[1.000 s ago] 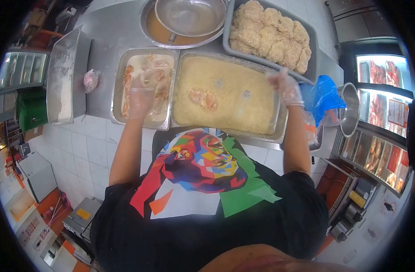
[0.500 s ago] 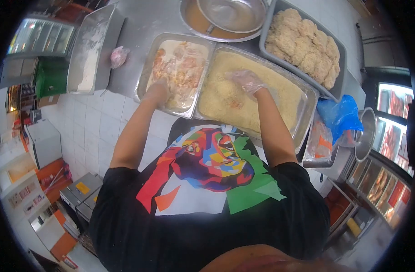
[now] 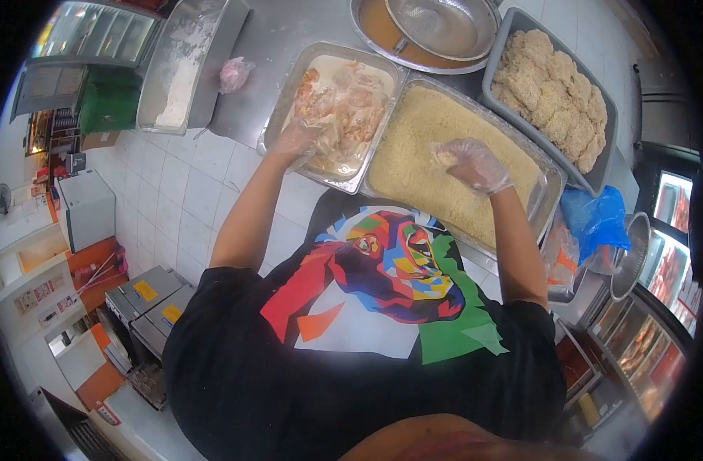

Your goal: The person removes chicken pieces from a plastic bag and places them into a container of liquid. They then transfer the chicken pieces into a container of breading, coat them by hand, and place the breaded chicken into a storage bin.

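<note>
My left hand, in a clear plastic glove, is closed on a piece of raw chicken at the near side of a metal tray of chicken pieces in pale batter. Over the neighbouring tray of yellowish crumbs is my right hand, also gloved. Its fingers are curled together at the crumbs' surface, and whatever they hold is too small to make out.
A grey tub of coated pieces stands at the back right. Behind the trays is a bowl of orange-brown liquid with a strainer. A flour container, pink bundle and blue bag lie around.
My left hand has closed on a chicken piece in the batter. My right hand's fingers, stretched out before, are now curled. The view has shifted, moving the trays rightward.
</note>
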